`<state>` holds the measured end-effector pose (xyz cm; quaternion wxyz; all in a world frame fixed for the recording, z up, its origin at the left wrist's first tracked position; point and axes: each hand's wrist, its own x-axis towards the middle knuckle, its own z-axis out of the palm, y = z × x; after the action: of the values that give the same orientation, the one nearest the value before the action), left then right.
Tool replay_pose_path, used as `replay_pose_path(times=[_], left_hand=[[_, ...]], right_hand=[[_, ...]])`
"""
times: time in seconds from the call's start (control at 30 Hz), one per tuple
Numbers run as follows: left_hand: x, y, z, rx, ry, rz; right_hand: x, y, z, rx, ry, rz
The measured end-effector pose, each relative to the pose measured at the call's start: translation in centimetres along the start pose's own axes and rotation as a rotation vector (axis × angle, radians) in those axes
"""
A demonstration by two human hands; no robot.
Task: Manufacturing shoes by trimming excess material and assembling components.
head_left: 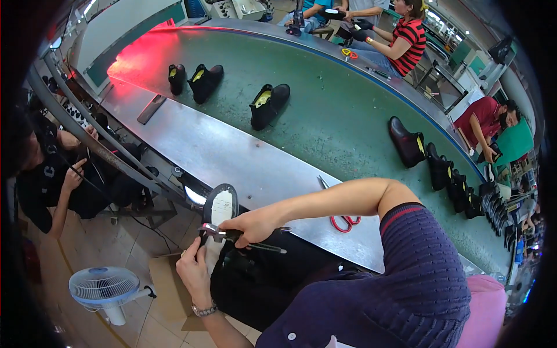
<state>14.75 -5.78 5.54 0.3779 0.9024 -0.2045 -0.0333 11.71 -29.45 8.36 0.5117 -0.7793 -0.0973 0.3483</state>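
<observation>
Green belt (336,116), metal ledge (200,136), hands (256,225) at shoe (222,204), fan (104,285)

shoe factory: black boots (275,105) on green conveyor (336,124), workers (411,42) alongside

Metal table (209,149): open room is running between the dark bar (152,109) and the red-handled scissors (346,220) (the right forearm (325,198) is crossing over them).
Green belt (342,136): a wide gap is separating the middle shoe (270,107) from the shoe row (458,187) rightward.
Near edge: the held shoe (221,204) and right hand (255,225) are blocking passage.
</observation>
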Motion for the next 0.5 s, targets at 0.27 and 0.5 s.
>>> replay_pose_path(times=[0.27, 0.5], left_hand=[[-0.1, 0.2, -0.3, -0.142, -0.048, -0.193], [-3.0, 2.7, 4.4, 0.256, 0.151, 0.040]], right_hand=[[0.6, -1.8, 1.0, 0.169, -0.156, 0.197], [-1.7, -0.8, 1.7, -0.252, 0.082, -0.012]])
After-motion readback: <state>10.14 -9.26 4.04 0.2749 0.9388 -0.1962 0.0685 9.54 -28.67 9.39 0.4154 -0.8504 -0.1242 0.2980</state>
